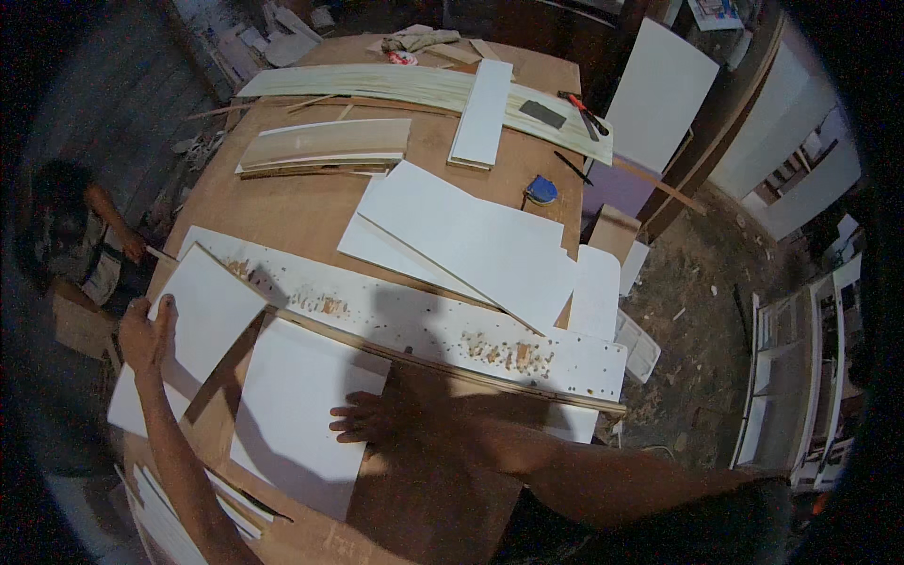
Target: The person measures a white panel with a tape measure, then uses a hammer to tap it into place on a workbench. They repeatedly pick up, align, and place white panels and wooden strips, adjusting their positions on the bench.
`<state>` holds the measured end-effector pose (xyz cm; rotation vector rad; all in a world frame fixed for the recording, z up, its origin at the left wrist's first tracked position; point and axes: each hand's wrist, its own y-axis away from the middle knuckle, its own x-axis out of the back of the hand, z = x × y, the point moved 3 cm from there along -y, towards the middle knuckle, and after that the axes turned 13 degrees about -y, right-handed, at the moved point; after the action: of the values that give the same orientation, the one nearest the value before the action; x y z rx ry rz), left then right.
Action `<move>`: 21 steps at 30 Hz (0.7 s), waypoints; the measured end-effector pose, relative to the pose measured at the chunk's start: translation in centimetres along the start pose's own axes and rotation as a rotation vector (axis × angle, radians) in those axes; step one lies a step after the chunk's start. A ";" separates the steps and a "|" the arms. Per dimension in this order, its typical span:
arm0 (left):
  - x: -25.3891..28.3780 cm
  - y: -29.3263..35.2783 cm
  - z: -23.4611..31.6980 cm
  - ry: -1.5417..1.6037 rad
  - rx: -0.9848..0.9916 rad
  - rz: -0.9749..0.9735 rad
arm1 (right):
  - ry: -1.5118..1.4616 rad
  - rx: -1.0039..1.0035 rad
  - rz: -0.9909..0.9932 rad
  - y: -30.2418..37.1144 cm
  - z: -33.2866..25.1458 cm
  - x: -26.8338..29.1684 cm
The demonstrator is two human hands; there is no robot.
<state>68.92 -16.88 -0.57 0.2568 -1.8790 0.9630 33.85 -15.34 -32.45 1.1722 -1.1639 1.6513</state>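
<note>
My left hand [146, 331] grips the left edge of a white laminate panel [193, 330] lying on the plywood workbench [311, 212]. My right hand [363, 417] lies flat, fingers spread, on the right edge of a second white panel [297, 414] beside it. Just beyond both panels runs a long white board [424, 325] strewn with wood shavings, with a thin wooden strip [452, 369] along its near edge.
Larger white sheets [471, 245] are stacked mid-table. Further back lie a narrow white board [482, 113], pale wood-grain strips [325, 143], a blue tape measure [540, 190] and red-handled pliers [582, 108]. Another person [80, 245] crouches at left. White cabinets [800, 377] stand at right.
</note>
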 end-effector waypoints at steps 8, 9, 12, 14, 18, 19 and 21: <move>10.5 5.5 31.9 0.329 -0.841 -0.142 | -0.810 -0.208 0.137 2.4 0.3 7.7; 10.2 6.6 36.6 0.213 -0.981 -0.245 | -1.005 -0.129 0.129 4.5 0.3 9.0; 8.2 9.3 48.0 0.172 -1.158 -0.497 | -1.561 -0.019 0.066 13.7 0.7 14.2; 7.1 10.2 52.6 0.206 -1.265 -0.442 | -1.880 -0.032 -0.020 22.6 1.7 18.3; 5.5 9.6 56.4 0.480 -1.194 -0.312 | -2.206 -0.303 -0.207 40.9 6.2 24.8; 5.2 8.9 56.9 0.537 -1.142 -0.261 | -2.212 -0.395 -0.266 44.8 7.4 25.7; 3.6 6.2 57.7 0.443 -0.935 -0.352 | -2.179 -0.513 -0.357 51.0 9.5 25.8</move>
<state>25.20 -53.10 -13.09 -0.1787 -1.5997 -0.1434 -18.33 -36.14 -18.20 2.4167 -1.9515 -0.8947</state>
